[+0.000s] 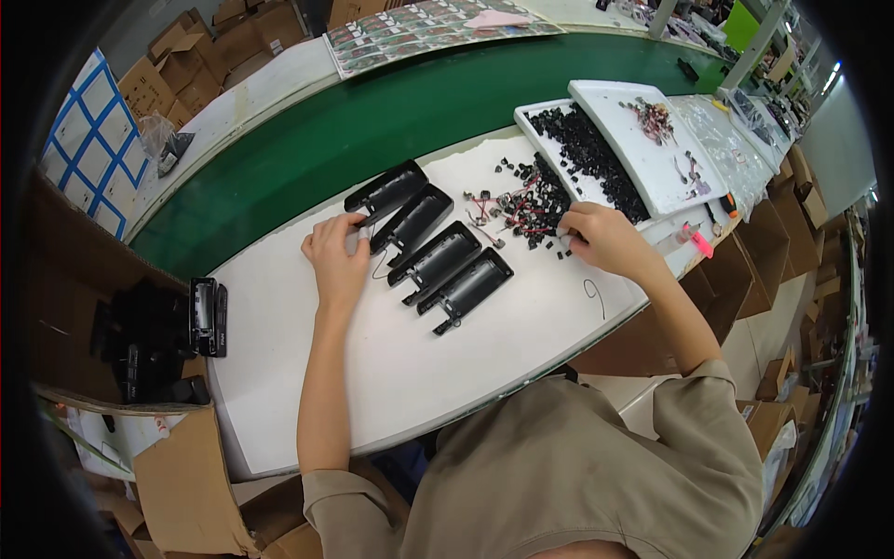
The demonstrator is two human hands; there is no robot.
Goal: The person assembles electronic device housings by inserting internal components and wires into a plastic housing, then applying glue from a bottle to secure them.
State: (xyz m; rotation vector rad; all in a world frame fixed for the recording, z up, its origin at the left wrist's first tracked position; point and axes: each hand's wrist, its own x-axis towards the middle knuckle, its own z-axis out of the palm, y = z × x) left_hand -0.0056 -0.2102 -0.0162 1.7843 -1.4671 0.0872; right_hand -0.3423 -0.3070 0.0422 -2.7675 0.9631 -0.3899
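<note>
While the left hand (pixel 337 256) bends its fingers at the lower-left end of the farthest-left black plastic shell (pixel 396 189), the right hand (pixel 601 235) bunches its fingertips at the right edge of the pile of small black parts and red-wired components (pixel 538 202). Head view: cannot tell whether either hand grips anything. Four shells (pixel 438 256) lie roughly parallel, long axes slanting lower left to upper right. Left hand nearer these; pile lies between them and the right hand, just left of its fingertips.
</note>
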